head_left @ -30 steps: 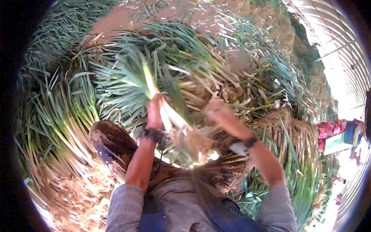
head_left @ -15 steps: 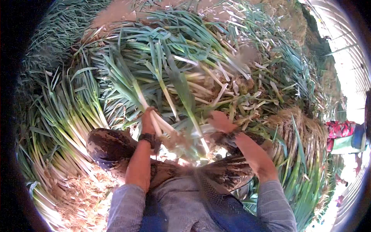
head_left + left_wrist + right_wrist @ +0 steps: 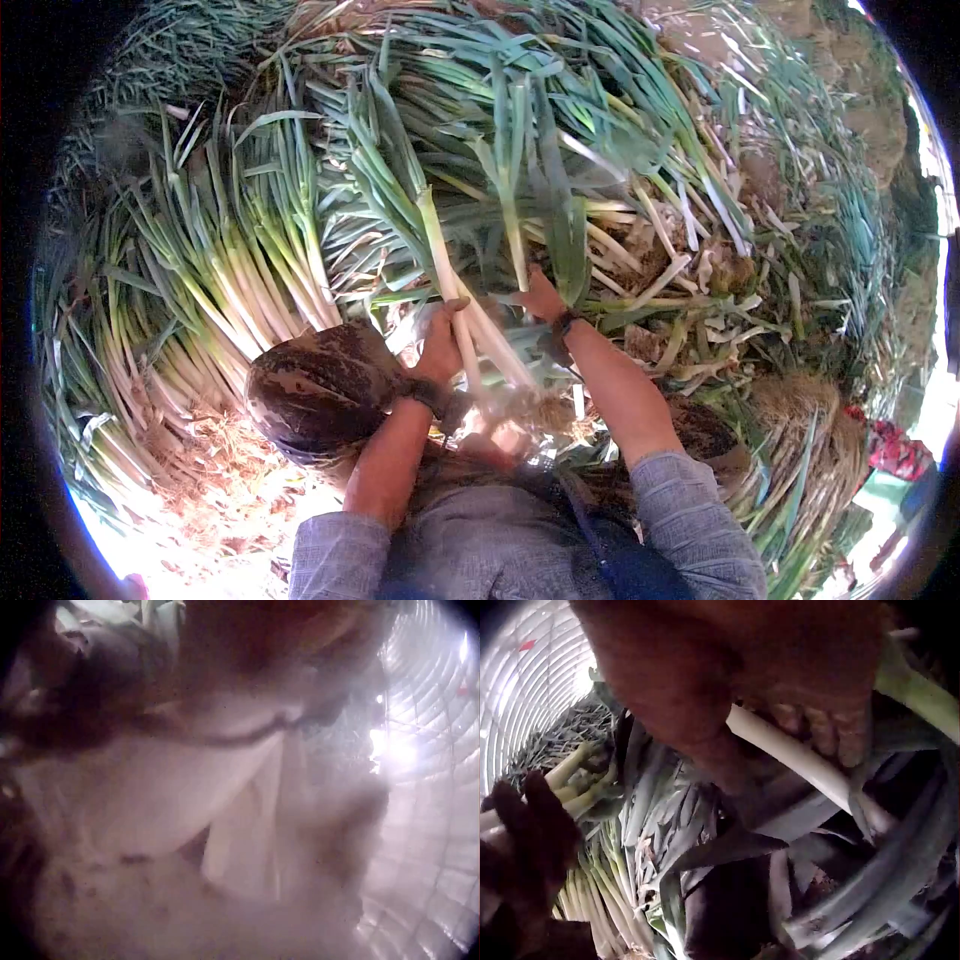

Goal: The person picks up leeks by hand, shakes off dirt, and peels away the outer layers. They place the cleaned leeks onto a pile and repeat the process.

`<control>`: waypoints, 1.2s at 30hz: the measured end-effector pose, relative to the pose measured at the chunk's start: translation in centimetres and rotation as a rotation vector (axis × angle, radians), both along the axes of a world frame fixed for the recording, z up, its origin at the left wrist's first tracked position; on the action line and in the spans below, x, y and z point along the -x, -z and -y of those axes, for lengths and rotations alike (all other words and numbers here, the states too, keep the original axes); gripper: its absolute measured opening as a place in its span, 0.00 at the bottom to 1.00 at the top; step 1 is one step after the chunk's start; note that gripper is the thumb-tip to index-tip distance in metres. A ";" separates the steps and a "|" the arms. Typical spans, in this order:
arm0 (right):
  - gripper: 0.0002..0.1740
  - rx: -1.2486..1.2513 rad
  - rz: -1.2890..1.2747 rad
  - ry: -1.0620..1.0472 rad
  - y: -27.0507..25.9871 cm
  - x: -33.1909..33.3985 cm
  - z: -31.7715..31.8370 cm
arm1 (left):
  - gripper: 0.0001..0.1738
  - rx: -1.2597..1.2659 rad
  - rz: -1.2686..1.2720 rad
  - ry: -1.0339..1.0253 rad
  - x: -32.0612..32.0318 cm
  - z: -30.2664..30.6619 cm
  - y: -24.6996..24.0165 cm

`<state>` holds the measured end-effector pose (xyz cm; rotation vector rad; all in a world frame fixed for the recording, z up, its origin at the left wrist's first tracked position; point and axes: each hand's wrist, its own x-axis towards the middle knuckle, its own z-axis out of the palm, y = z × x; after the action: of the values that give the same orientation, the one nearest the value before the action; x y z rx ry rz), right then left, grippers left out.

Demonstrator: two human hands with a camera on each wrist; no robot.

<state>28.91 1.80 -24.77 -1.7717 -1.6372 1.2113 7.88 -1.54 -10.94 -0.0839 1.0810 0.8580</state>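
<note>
In the head view my left hand (image 3: 438, 342) grips a small bunch of leeks (image 3: 432, 235) by their white stems. Their leaves point away from me, and the root ends (image 3: 540, 408) hang between my knees. My right hand (image 3: 541, 297), just to the right, pinches another leek (image 3: 512, 225) low on its stem. The right wrist view shows that white stem (image 3: 795, 757) between the thumb and curled fingers, while my left hand (image 3: 536, 832) shows dark at the left edge. Blurred pale stems (image 3: 150, 795) fill the left wrist view.
A row of leeks (image 3: 240, 270) lies at the left, roots toward me. Ahead is a large leek heap (image 3: 600, 90), with loose peelings (image 3: 720, 340) at the right. More leeks (image 3: 800, 430) lie roots-up beyond my right knee (image 3: 705, 440). My left knee (image 3: 315, 395) is beside the left hand.
The head view has turned, shifting the scene rightward. My right hand, blurred near the roots earlier, now pinches a leek from the heap. The left hand keeps its hold on its leeks.
</note>
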 end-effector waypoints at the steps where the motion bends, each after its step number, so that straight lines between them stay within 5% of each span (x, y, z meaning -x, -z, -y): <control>1: 0.31 0.118 -0.110 -0.053 0.4 -0.1 -0.6 | 0.19 0.032 -0.042 -0.005 -0.2 0.0 -0.5; 3: 0.27 0.269 -0.001 -0.159 -2.8 0.3 -2.2 | 0.21 0.069 -0.082 -0.026 -0.5 0.0 -2.0; 6: 0.22 -0.062 -0.232 -0.008 -11.1 2.1 -2.7 | 0.23 -0.037 -0.086 -0.015 -0.4 0.5 -1.5; 9: 0.26 0.034 -0.551 0.014 -19.6 3.6 -3.4 | 0.23 0.030 -0.117 -0.037 -0.8 0.3 0.4; 11: 0.24 0.177 -0.552 -0.058 -20.9 3.8 -3.5 | 0.24 -0.090 -0.137 -0.025 -1.3 0.0 -0.9; 13: 0.26 0.192 -0.182 -0.183 -20.3 3.9 -3.0 | 0.26 -0.153 -0.105 -0.005 -1.4 -0.6 -2.2; 15: 0.29 0.159 -0.133 -0.309 -20.8 3.8 -0.7 | 0.28 -0.152 -0.185 -0.076 -1.8 -1.0 -2.1; 19: 0.31 0.231 -0.136 -0.393 -20.0 3.8 1.8 | 0.27 -0.233 -0.266 0.122 -1.6 0.0 -2.4; 21: 0.31 0.132 -0.093 -0.420 -22.7 3.5 4.4 | 0.26 -0.523 -0.498 0.184 -1.8 0.9 -1.9; 22: 0.31 0.125 -0.082 -0.413 -23.1 3.3 5.2 | 0.24 -0.198 -0.116 0.095 -1.5 0.2 -2.3; 24: 0.32 0.470 -0.135 -0.313 -23.8 2.7 6.2 | 0.22 -0.249 -0.048 0.064 -1.6 0.1 -3.0; 27: 0.35 0.552 -0.232 -0.145 -23.6 2.2 8.5 | 0.18 -0.276 0.098 0.021 -1.5 -0.4 -2.3; 28: 0.40 0.216 0.065 -0.292 -23.7 2.3 9.0 | 0.18 -0.290 0.197 0.036 -1.6 -0.4 -2.8; 29: 0.40 0.211 0.067 -0.284 -24.0 1.8 9.1 | 0.17 -0.303 0.296 0.049 -1.8 -0.4 -3.3; 31: 0.42 0.461 -0.508 -0.174 -25.2 0.7 9.1 | 0.18 -0.261 0.303 0.047 -2.2 -0.3 -4.5; 34: 0.31 0.171 -0.442 -0.109 -22.7 -0.1 9.8 | 0.17 -0.354 0.298 0.077 -3.2 -0.4 -6.4; 36: 0.32 0.234 -0.359 -0.097 -28.9 -0.5 9.0 | 0.17 -0.353 0.143 0.106 -3.4 -0.7 -7.2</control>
<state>29.43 -7.21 4.13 -1.5012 -1.4312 1.7130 11.26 -0.79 -3.70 0.2035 0.7808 0.9204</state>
